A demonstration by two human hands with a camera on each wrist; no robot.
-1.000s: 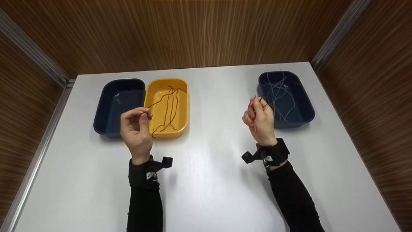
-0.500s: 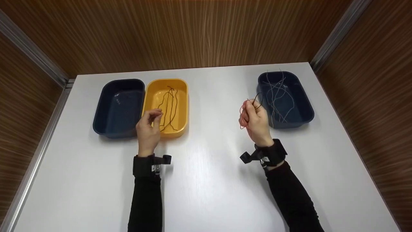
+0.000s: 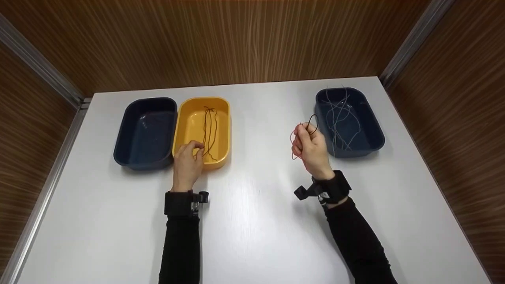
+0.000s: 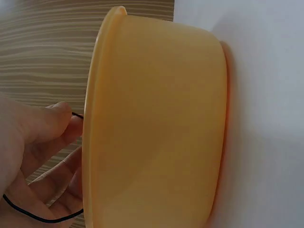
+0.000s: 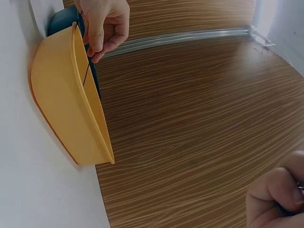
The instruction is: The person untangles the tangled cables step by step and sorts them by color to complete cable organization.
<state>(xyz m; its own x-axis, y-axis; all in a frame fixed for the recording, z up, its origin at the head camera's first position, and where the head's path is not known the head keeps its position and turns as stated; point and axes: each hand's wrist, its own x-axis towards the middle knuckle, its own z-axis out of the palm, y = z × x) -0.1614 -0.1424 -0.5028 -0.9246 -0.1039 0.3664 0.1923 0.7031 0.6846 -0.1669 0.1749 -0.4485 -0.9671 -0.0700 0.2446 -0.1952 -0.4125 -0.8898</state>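
Observation:
My left hand (image 3: 188, 159) hovers over the near end of the yellow tray (image 3: 185, 125) and pinches a thin dark string (image 3: 208, 130) between thumb and fingers. In the left wrist view the thumb (image 4: 45, 121) sits beside the tray wall (image 4: 152, 118), and the dark string (image 4: 38, 216) loops under the palm. The right wrist view shows this left hand (image 5: 102, 21) at the tray rim (image 5: 90, 104). My right hand (image 3: 309, 148) is raised to the left of the right dark blue tray (image 3: 376, 132), gripping a small bunch of red and dark strings (image 3: 295, 142).
An empty dark blue tray (image 3: 130, 150) stands touching the yellow one on its left. The right dark blue tray holds several pale grey strings (image 3: 339, 118). All sit on a white table (image 3: 256, 228) enclosed by wood-panelled walls (image 3: 221, 39).
My left hand has moved right and down to the yellow tray's near end, laying the dark string straighter inside. My right hand drifted slightly left, still gripping its bunch.

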